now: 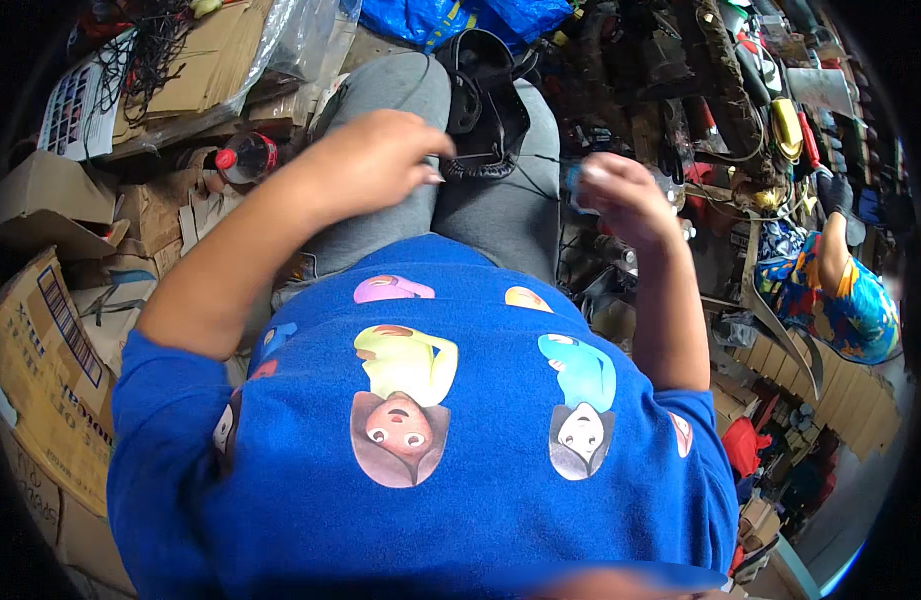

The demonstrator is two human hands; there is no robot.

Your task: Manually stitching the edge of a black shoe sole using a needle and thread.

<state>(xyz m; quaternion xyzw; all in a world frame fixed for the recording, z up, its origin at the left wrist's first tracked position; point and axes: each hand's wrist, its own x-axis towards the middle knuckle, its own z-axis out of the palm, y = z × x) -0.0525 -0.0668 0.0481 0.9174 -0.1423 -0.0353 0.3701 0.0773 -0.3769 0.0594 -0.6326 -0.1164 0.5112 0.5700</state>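
On my lap lies a black shoe-like piece [488, 115] with straps and a ribbed, stitched-looking edge towards me; its exact kind is unclear. My left hand [390, 160] hovers over my left thigh, just beside it. Those fingers are curled and slightly blurred, and whatever they hold cannot be made out. A dark thread [545, 158] stretches from the black piece towards my right hand [625, 195]. That hand is raised off my right thigh with its fingers closed, blurred by motion, around the thread's end.
A red-capped bottle [248, 158] lies left of my knee, among cardboard boxes [50, 350]. Blue plastic sheeting [460, 18] is beyond my knees. Tools and scraps, including a yellow-handled object [786, 128], crowd the right side. Another person in a colourful shirt [830, 300] is at far right.
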